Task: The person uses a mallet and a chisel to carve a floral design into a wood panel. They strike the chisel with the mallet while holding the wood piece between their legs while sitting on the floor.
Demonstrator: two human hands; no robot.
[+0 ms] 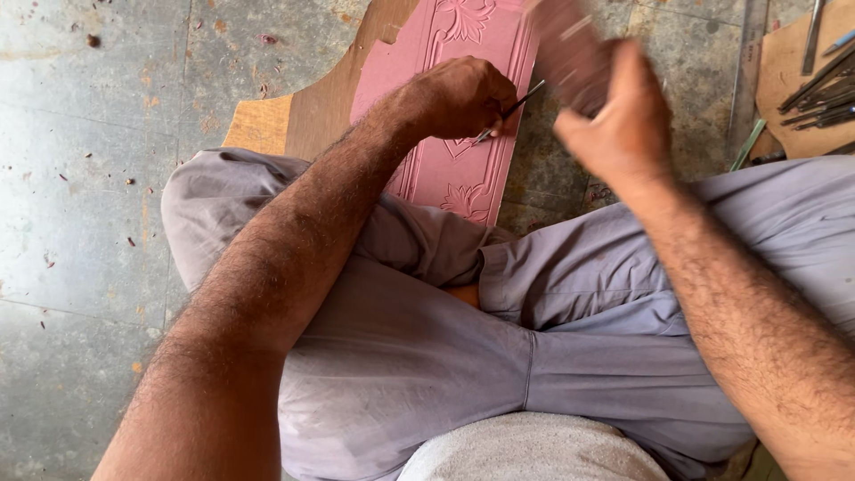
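Head view looks down on crossed legs in grey trousers point(463, 356), which seem to brace the near end of a pink carved panel point(450, 107) so it stays put under tool pressure. That panel rests on a brown wooden board point(307, 111) lying on the grey floor point(80, 178). Over the panel's near half, the left hand point(463, 96) is curled tight around a thin chisel point(509, 112), its tip slanting down toward the relief, probably for control. Right of the panel, the right hand point(619, 120) is raised, wrapped around a blurred mallet-like block point(570, 49). Further right, spare tools point(819, 85) lie within reach.
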